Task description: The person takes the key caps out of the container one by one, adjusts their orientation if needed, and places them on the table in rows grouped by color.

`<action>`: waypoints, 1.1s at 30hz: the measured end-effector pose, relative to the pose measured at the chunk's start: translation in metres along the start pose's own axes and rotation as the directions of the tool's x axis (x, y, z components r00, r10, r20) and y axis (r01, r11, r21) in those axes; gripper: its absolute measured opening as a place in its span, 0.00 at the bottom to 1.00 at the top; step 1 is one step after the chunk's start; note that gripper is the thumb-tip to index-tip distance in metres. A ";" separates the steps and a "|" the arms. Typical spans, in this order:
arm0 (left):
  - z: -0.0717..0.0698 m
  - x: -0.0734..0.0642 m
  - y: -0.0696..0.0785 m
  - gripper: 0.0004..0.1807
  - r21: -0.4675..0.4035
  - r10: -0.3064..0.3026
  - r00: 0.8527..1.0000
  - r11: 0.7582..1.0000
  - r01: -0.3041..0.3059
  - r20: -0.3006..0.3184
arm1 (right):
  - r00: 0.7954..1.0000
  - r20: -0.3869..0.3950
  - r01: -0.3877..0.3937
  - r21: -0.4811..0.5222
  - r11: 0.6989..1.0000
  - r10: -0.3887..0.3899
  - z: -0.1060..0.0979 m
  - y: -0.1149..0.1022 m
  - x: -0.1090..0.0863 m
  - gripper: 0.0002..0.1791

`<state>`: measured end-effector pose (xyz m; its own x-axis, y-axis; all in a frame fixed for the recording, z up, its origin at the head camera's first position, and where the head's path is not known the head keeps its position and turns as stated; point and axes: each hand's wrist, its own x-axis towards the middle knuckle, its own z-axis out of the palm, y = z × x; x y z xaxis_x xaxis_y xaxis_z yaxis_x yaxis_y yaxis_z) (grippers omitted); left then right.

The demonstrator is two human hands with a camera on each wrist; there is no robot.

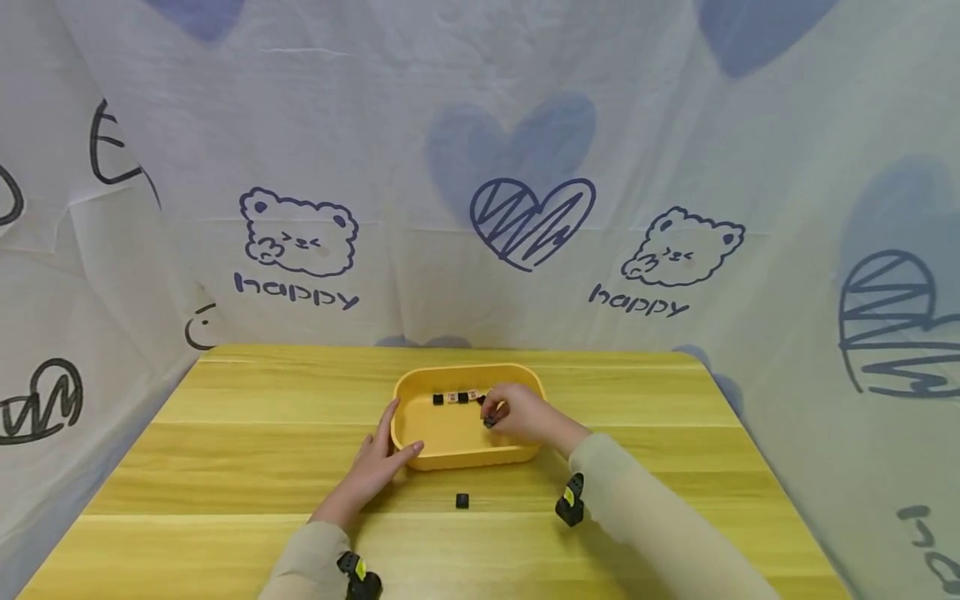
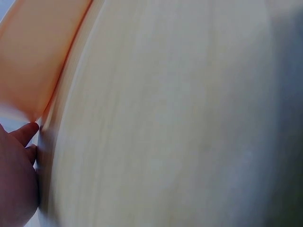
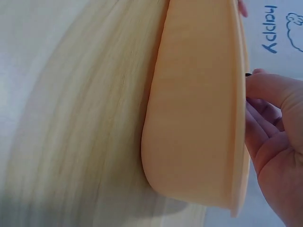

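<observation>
A yellow-orange plastic tray (image 1: 450,458) stands on the table. My left hand (image 1: 375,464) rests against its front left corner with thumb and fingers spread; the left wrist view shows only part of this hand, by the tray wall. Inside the tray, my right hand (image 1: 517,412) pinches a small black cube (image 1: 489,422) between thumb and fingertips. Behind it runs a short row of small black cubes (image 1: 438,399) alternating with light, marked cubes (image 1: 452,397); the row's right end is partly hidden by the hand. In the right wrist view the tray wall hides the fingertips.
Another small black cube (image 1: 462,501) lies on the wooden table (image 1: 285,467), in front of the tray. A pale printed cloth (image 1: 412,250) hangs behind the table and along both sides.
</observation>
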<state>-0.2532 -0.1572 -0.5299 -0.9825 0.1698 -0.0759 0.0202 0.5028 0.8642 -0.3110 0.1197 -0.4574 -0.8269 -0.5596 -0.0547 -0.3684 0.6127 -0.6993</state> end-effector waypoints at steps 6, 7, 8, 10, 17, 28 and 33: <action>0.000 0.000 0.000 0.49 -0.009 0.004 1.000 1.000 -0.004 0.007 | 0.998 -0.050 0.042 0.012 0.999 -0.041 -0.003 -0.008 -0.016 0.09; 0.000 0.000 0.001 0.49 -0.012 0.005 1.000 1.000 -0.005 0.007 | 0.998 -0.054 0.043 0.019 0.999 -0.042 -0.004 -0.009 -0.019 0.09; 0.000 0.000 0.001 0.49 -0.013 0.004 1.000 1.000 -0.004 0.009 | 0.997 -0.057 0.046 0.029 0.999 -0.044 -0.004 -0.011 -0.021 0.09; 0.000 0.000 0.000 0.49 -0.011 0.007 1.000 1.000 -0.007 0.009 | 0.997 -0.060 0.044 0.042 0.998 -0.042 -0.003 -0.014 -0.027 0.09; 0.001 0.002 -0.001 0.50 -0.007 0.022 1.000 1.000 -0.022 0.011 | 0.996 -0.070 0.060 0.088 0.994 -0.054 0.005 -0.025 -0.048 0.09; 0.001 0.002 -0.001 0.50 0.005 0.011 1.000 1.000 -0.011 0.003 | 0.997 -0.068 0.040 0.161 0.986 -0.029 0.030 -0.029 -0.074 0.08; 0.001 0.001 -0.001 0.50 0.005 0.012 1.000 1.000 -0.012 0.004 | 0.996 -0.070 0.058 0.183 0.981 -0.046 0.043 -0.022 -0.078 0.09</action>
<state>-0.2544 -0.1568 -0.5313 -0.9816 0.1788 -0.0677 0.0325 0.5047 0.8627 -0.2201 0.1258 -0.4683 -0.8368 -0.5469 0.0277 -0.3319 0.4663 -0.8200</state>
